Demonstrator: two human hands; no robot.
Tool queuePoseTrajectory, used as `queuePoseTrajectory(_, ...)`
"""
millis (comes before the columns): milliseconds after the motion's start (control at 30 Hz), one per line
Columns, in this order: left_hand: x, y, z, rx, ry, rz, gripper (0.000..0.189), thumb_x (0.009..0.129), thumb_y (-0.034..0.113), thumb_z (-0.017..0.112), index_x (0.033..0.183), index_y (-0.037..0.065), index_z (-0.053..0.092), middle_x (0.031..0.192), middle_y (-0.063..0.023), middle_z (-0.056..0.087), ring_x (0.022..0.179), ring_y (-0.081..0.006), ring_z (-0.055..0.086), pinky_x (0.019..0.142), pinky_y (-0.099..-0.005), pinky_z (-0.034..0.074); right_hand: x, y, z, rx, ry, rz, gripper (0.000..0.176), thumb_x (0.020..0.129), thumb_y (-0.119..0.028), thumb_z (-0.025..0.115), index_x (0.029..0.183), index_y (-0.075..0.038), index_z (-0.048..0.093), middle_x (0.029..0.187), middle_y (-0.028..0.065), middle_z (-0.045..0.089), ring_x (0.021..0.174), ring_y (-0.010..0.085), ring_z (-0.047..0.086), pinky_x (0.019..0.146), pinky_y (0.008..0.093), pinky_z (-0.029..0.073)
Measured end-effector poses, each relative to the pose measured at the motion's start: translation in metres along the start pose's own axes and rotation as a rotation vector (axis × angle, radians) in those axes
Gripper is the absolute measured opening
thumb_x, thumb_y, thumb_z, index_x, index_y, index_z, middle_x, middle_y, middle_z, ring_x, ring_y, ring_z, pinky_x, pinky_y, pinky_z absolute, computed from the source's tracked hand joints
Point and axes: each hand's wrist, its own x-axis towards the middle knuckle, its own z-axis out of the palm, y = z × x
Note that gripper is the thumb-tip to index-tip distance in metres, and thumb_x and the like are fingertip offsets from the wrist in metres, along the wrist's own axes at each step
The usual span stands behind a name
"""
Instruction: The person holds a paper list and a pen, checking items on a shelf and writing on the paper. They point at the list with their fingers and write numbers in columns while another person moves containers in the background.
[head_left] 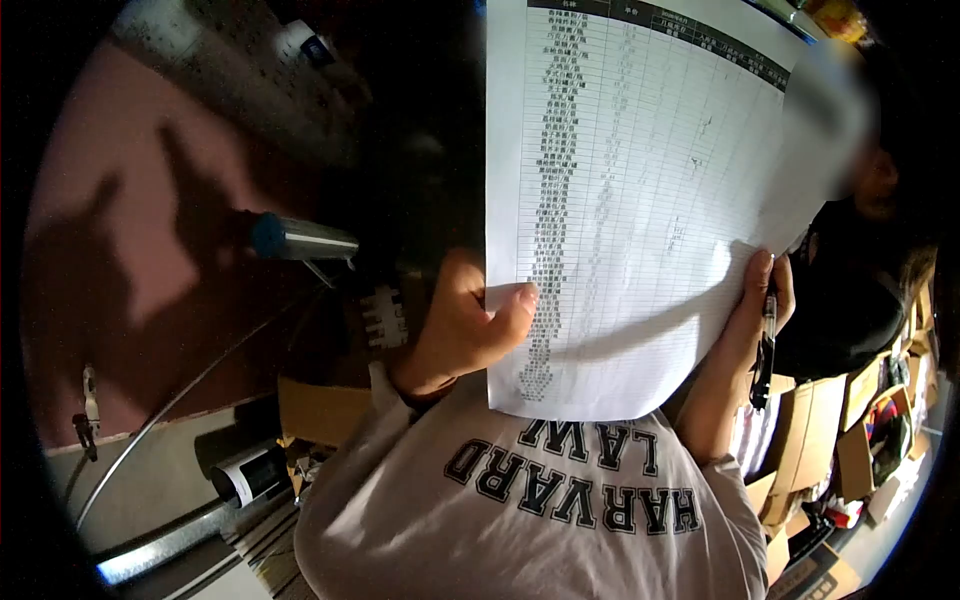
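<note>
A large white printed sheet [640, 230], a table with rows of Chinese text and a dark header row, is held up in front of my chest. My left hand [470, 330] grips its left edge low down, thumb on the printed face and the other fingers hidden behind. On the right edge, my right hand [762, 300] is closed on the paper and also holds a dark pen [765, 350], which points downward. Small handwritten marks show in some columns. A shadow falls across the lower part of the sheet.
To the right is another person in black clothing [845, 310], close to the sheet. Opened cardboard boxes [808, 430] stand below that person. At left are a metal cylinder with a blue end [300, 238], a cable [180, 385] and a dark canister with a white label [248, 475].
</note>
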Motion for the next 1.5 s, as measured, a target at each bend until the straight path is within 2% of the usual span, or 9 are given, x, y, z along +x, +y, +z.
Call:
queuePoseTrajectory(133, 0.000, 0.000, -0.001, 0.004, -0.017, 0.001, 0.017, 0.071, 0.003, 0.055, 0.056, 0.001, 0.048, 0.050, 0.0023, 0.046, 0.046, -0.0030, 0.040, 0.040, -0.0182, 0.030, 0.002, 0.001, 0.004, 0.024, 0.000, -0.031, 0.028, 0.081, -0.026, 0.054, 0.069, -0.001, 0.051, 0.061, -0.0049, 0.041, 0.060, 0.0051, 0.034, 0.055, 0.0191, 0.027)
queuePoseTrajectory(433, 0.002, 0.004, 0.000, 0.031, -0.018, 0.084, 0.013, 0.071, 0.002, 0.055, 0.059, -0.001, 0.052, 0.051, -0.0005, 0.050, 0.043, -0.0041, 0.043, 0.038, -0.0177, 0.033, 0.002, 0.015, 0.007, 0.087, 0.018, -0.085, 0.023, 0.082, -0.023, 0.051, 0.075, -0.002, 0.052, 0.064, -0.0031, 0.049, 0.060, 0.0045, 0.040, 0.057, 0.0173, 0.031)
queuePoseTrajectory(1167, 0.011, 0.003, -0.014, 0.043, 0.099, -0.059, 0.019, 0.075, 0.014, 0.057, 0.064, 0.000, 0.054, 0.054, -0.0015, 0.052, 0.047, -0.0070, 0.045, 0.043, -0.0216, 0.034, 0.007, 0.006, 0.020, 0.097, 0.017, -0.057, 0.020, 0.079, -0.018, 0.055, 0.067, -0.002, 0.051, 0.059, -0.0044, 0.045, 0.056, 0.0045, 0.036, 0.051, 0.0182, 0.030)
queuePoseTrajectory(1200, 0.014, 0.006, -0.016, 0.076, 0.101, -0.152, 0.019, 0.074, 0.016, 0.058, 0.067, -0.001, 0.056, 0.057, -0.0023, 0.054, 0.049, -0.0082, 0.047, 0.045, -0.0222, 0.035, 0.010, 0.006, 0.021, 0.082, 0.020, -0.063, 0.021, 0.078, -0.017, 0.056, 0.064, -0.002, 0.050, 0.057, -0.0041, 0.043, 0.055, 0.0054, 0.035, 0.050, 0.0189, 0.031)
queuePoseTrajectory(1267, 0.016, -0.007, -0.017, 0.103, 0.197, -0.094, 0.019, 0.072, 0.016, 0.059, 0.073, -0.002, 0.059, 0.062, -0.0038, 0.057, 0.054, -0.0086, 0.050, 0.049, -0.0221, 0.037, 0.010, 0.004, 0.033, 0.052, 0.117, -0.152, 0.020, 0.077, -0.014, 0.053, 0.061, -0.004, 0.047, 0.053, -0.0043, 0.040, 0.053, 0.0069, 0.036, 0.048, 0.0213, 0.031)
queuePoseTrajectory(1333, 0.018, -0.009, -0.016, 0.066, 0.313, -0.317, 0.021, 0.071, 0.019, 0.063, 0.076, -0.001, 0.059, 0.066, -0.0019, 0.057, 0.058, -0.0082, 0.051, 0.052, -0.0214, 0.038, 0.014, 0.006, 0.024, -0.126, -0.066, -0.039, 0.019, 0.078, -0.014, 0.054, 0.062, -0.004, 0.048, 0.061, -0.0047, 0.043, 0.057, 0.0051, 0.037, 0.051, 0.0198, 0.033)
queuePoseTrajectory(1367, 0.017, -0.012, -0.012, 0.083, 0.459, -0.395, 0.026, 0.070, 0.019, 0.066, 0.083, 0.000, 0.055, 0.078, -0.0043, 0.057, 0.069, -0.0097, 0.052, 0.058, -0.0223, 0.040, 0.017, 0.003, 0.031, 0.000, -0.044, -0.032, 0.025, 0.079, -0.014, 0.051, 0.057, -0.004, 0.044, 0.056, -0.0048, 0.039, 0.053, 0.0050, 0.034, 0.047, 0.0205, 0.030)
queuePoseTrajectory(1400, 0.017, -0.016, -0.015, 0.146, 0.412, -0.345, 0.031, 0.069, 0.018, 0.068, 0.087, 0.001, 0.050, 0.087, -0.0071, 0.053, 0.078, -0.0114, 0.050, 0.064, -0.0245, 0.041, 0.014, 0.029, 0.032, 0.016, -0.043, -0.010, 0.024, 0.079, -0.016, 0.051, 0.059, -0.003, 0.045, 0.055, -0.0035, 0.038, 0.054, 0.0052, 0.035, 0.047, 0.0206, 0.030)
queuePoseTrajectory(1500, 0.028, -0.032, -0.019, 0.073, 0.401, -0.268, 0.035, 0.070, 0.018, 0.067, 0.091, 0.000, 0.046, 0.088, -0.0086, 0.051, 0.080, -0.0125, 0.048, 0.067, -0.0289, 0.042, 0.023, 0.007, 0.039, 0.143, -0.075, 0.064, 0.021, 0.083, -0.017, 0.047, 0.069, -0.002, 0.049, 0.056, -0.0019, 0.043, 0.055, 0.0049, 0.038, 0.049, 0.0209, 0.034)
